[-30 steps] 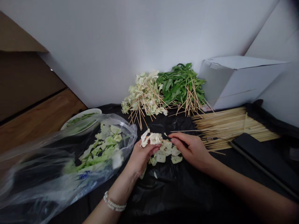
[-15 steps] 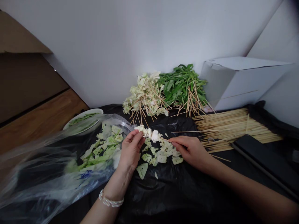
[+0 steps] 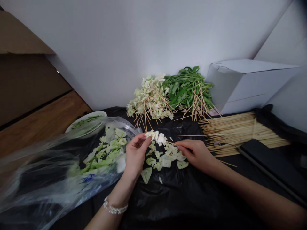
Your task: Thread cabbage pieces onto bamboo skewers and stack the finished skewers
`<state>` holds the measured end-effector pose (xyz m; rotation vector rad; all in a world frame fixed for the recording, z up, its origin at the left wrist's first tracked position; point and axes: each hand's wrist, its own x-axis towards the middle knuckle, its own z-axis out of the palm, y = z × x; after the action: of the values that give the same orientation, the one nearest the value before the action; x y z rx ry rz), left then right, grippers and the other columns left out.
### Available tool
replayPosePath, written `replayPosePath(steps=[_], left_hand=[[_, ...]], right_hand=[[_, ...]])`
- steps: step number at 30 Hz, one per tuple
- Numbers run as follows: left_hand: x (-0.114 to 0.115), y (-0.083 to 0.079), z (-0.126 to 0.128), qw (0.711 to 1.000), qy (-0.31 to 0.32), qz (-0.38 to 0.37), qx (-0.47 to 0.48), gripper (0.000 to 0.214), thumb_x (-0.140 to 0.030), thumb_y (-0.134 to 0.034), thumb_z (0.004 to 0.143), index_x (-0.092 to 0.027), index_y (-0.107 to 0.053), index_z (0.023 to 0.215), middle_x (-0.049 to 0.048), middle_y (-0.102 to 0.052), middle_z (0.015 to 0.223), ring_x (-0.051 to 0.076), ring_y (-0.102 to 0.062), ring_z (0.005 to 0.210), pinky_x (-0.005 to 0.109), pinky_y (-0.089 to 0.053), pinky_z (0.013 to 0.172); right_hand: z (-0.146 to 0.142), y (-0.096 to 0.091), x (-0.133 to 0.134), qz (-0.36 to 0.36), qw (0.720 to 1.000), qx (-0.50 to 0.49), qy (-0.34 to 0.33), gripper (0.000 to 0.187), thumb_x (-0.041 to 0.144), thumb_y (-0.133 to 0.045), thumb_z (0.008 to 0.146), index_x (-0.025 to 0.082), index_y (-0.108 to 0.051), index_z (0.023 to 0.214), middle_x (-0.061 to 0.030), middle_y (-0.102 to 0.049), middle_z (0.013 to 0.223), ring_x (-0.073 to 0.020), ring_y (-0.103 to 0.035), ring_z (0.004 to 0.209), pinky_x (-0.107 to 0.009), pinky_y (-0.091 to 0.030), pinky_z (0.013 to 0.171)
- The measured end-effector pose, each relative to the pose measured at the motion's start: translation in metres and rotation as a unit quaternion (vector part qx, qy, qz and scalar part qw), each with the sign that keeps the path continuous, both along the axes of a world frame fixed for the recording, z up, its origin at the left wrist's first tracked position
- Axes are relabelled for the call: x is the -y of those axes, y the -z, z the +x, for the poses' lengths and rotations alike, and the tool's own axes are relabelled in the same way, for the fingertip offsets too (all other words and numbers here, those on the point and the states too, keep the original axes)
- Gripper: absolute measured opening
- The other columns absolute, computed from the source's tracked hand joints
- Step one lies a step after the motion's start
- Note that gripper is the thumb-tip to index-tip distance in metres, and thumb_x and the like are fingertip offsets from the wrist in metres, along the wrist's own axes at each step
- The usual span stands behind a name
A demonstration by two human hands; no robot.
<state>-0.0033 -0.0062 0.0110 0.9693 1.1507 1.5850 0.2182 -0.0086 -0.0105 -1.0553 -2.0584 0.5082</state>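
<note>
My left hand (image 3: 135, 155) pinches a stack of pale cabbage pieces (image 3: 157, 137) threaded on a thin bamboo skewer (image 3: 170, 143). My right hand (image 3: 195, 154) is closed on that skewer's other end, fingertips close to the cabbage. Under both hands a small pile of loose cabbage pieces (image 3: 163, 159) lies on the black plastic sheet (image 3: 182, 198). A pearl bracelet (image 3: 115, 208) circles my left wrist.
An open clear plastic bag (image 3: 59, 166) of cut cabbage lies at the left beside a white plate (image 3: 82, 120). Finished cabbage skewers (image 3: 148, 99) and leafy green skewers (image 3: 188, 91) lean on the wall. A bundle of bare skewers (image 3: 240, 131), a white box (image 3: 244, 83).
My left hand has slid the cabbage stack up along the skewer and shifted slightly right; a few pieces dropped onto the pile. My right hand has barely moved.
</note>
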Motion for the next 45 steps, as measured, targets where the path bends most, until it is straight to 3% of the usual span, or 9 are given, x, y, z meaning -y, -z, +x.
replayPosePath(steps=[4,7,11,18,31,39,45], left_hand=[[-0.001,0.001,-0.001,1.000,-0.010,-0.006,-0.009,0.022,-0.029,-0.084,0.066,-0.018,-0.077,0.084,0.0004,-0.075,0.081,0.012,-0.066,0.073,0.024,-0.055,0.075],[-0.003,0.000,-0.004,0.998,0.002,-0.033,0.055,0.020,-0.031,-0.085,0.064,-0.019,-0.077,0.077,-0.0008,-0.074,0.079,0.011,-0.065,0.071,0.023,-0.055,0.073],[-0.005,-0.006,-0.008,0.981,0.050,-0.102,0.159,0.020,-0.020,-0.089,0.058,-0.016,-0.075,0.071,-0.0015,-0.073,0.073,0.007,-0.064,0.066,0.018,-0.053,0.066],[-0.007,-0.007,-0.013,0.955,0.087,-0.157,0.235,0.017,-0.010,-0.084,0.063,-0.012,-0.073,0.076,0.0018,-0.074,0.080,0.008,-0.066,0.069,0.017,-0.054,0.064],[-0.006,0.001,-0.010,0.949,0.130,-0.167,0.235,0.021,-0.012,-0.086,0.061,-0.010,-0.073,0.078,0.0034,-0.074,0.081,0.009,-0.065,0.068,0.017,-0.054,0.063],[-0.005,0.002,-0.008,0.952,0.125,-0.164,0.226,0.023,-0.011,-0.088,0.058,-0.010,-0.074,0.077,0.0022,-0.074,0.078,0.008,-0.065,0.067,0.017,-0.054,0.064],[-0.004,0.002,-0.007,0.951,0.124,-0.166,0.229,0.026,-0.012,-0.090,0.054,-0.011,-0.074,0.075,0.0015,-0.074,0.076,0.008,-0.065,0.066,0.017,-0.055,0.063]], right_hand=[[0.001,-0.001,-0.001,-0.003,1.000,-0.007,0.004,0.026,0.024,-0.049,0.093,0.025,-0.074,0.100,-0.0042,-0.076,0.100,-0.0190,-0.071,0.090,-0.032,-0.056,0.079],[0.002,-0.003,-0.002,-0.006,1.000,-0.007,-0.007,0.026,0.025,-0.048,0.094,0.025,-0.074,0.099,-0.0040,-0.076,0.099,-0.0188,-0.071,0.089,-0.032,-0.055,0.078],[0.003,-0.006,-0.002,-0.009,0.999,-0.004,-0.032,0.027,0.025,-0.047,0.095,0.025,-0.074,0.096,-0.0034,-0.076,0.096,-0.0170,-0.070,0.085,-0.029,-0.054,0.075],[0.004,-0.006,-0.003,-0.002,0.999,-0.013,-0.049,0.027,0.023,-0.047,0.094,0.024,-0.073,0.101,-0.0044,-0.075,0.096,-0.0169,-0.070,0.085,-0.031,-0.054,0.078],[0.003,0.001,-0.003,0.055,0.997,-0.003,-0.050,0.025,0.020,-0.048,0.095,0.020,-0.072,0.101,-0.0052,-0.075,0.097,-0.0155,-0.070,0.086,-0.027,-0.054,0.078],[0.004,0.001,0.002,0.091,0.994,0.056,0.003,0.029,0.021,-0.044,0.096,0.021,-0.071,0.105,-0.0062,-0.073,0.089,-0.0168,-0.068,0.078,-0.027,-0.052,0.069],[0.002,-0.007,0.004,0.052,0.998,0.016,-0.045,0.027,0.019,-0.044,0.094,0.018,-0.070,0.101,-0.0054,-0.074,0.091,-0.0146,-0.068,0.080,-0.025,-0.050,0.073]])
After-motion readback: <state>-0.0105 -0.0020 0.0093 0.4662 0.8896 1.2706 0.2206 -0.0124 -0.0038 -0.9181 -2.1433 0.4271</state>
